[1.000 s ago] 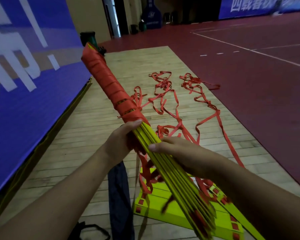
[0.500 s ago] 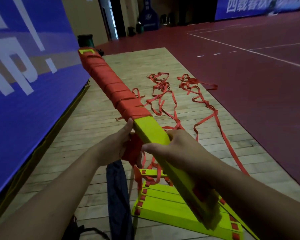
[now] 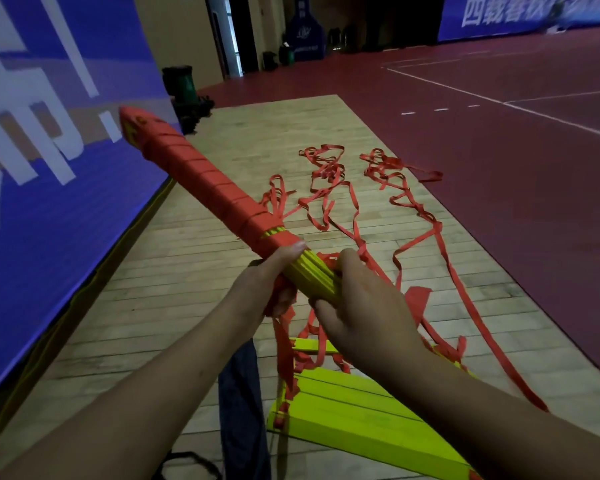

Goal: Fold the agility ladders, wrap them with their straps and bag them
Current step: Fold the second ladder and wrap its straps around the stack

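Now it looks like wrapping time. Left grip (image 3: 278,277) and right grip (image 3: 364,306) both squeeze the yellow plastic ladder bundle (image 3: 314,277) above the wooden floor (image 3: 174,292). Next, wind loose red strap (image 3: 282,348) round its bare part.

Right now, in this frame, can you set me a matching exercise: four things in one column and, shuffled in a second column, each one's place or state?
Things
1. rung bundle
2. loose red straps
3. second ladder
4. dark fabric

Places or states
A. lies flat on the wooden floor, yellow rungs side by side
B. strewn in tangles farther out
C. gripped by the left hand and right hand, far part wrapped in red
D. lies just left of the yellow rungs

Pairs: 1-C, 2-B, 3-A, 4-D
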